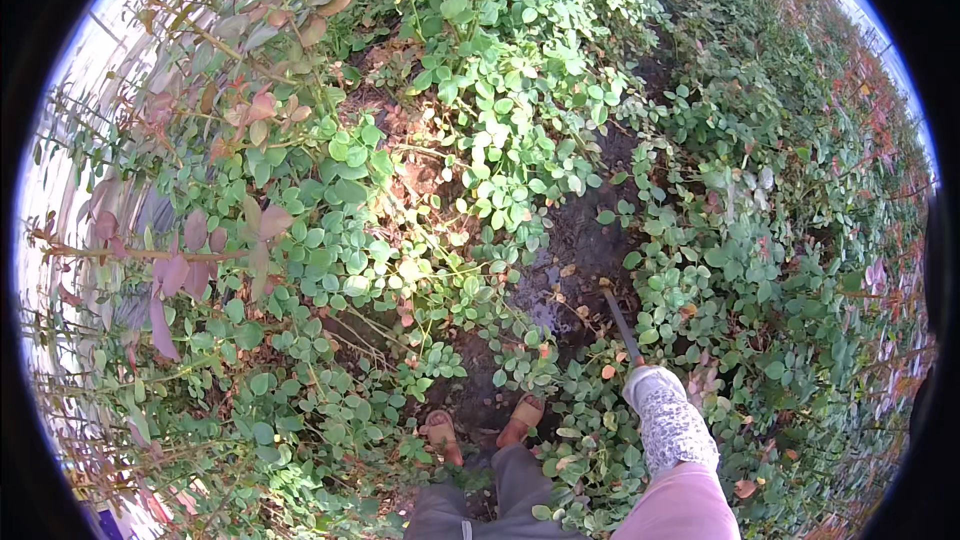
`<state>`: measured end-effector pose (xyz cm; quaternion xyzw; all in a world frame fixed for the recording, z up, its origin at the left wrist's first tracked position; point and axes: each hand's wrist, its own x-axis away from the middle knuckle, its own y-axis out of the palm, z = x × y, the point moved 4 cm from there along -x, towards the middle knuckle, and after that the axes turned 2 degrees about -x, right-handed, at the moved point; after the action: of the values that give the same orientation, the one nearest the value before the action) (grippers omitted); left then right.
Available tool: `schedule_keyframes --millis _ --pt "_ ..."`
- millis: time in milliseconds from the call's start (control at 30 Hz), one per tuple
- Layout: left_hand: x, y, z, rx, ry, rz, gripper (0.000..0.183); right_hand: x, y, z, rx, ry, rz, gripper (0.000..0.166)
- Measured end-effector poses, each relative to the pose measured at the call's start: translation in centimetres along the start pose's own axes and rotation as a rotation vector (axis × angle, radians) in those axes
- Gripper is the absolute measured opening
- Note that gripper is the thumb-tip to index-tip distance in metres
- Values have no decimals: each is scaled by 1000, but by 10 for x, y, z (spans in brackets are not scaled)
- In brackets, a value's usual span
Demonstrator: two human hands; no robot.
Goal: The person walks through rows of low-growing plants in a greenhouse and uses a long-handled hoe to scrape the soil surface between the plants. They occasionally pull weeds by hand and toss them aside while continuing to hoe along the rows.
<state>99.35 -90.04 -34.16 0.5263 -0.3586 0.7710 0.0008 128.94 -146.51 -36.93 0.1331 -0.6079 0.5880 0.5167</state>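
My right hand (649, 384), in a pale glove with a patterned grey-and-white cuff, is shut on a slim long tool (622, 324). The tool's narrow grey length points away from me over the path, and its far end looks yellowish-brown; its exact kind cannot be told. Leafy rose bushes (487, 157) fill the ground before me. Nearest to the gloved hand are the green leaves of the right-hand row (720, 270). My left hand is out of view.
A dark, wet soil path (581, 232) runs between the plant rows. My sandalled feet (517, 420) stand on it among low leaves. On the left, a thorny-looking reddish stem (142, 252) juts inward. Dry leaves and bare stems (367, 334) lie among the bushes.
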Motion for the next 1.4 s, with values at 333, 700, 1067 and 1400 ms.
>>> schedule_keyframes --millis 333,700,1067,1400 --pt "1 -26 89 118 176 -118 34 122 -70 79 57 -65 51 50" --pt "-24 -80 139 6 390 -252 36 291 0 185 -96 92 72 45" --pt "-64 -129 156 -158 526 -343 38 441 104 220 -293 272 168 47" --pt "-94 -144 122 -188 557 -392 40 459 155 149 -895 239 321 66"
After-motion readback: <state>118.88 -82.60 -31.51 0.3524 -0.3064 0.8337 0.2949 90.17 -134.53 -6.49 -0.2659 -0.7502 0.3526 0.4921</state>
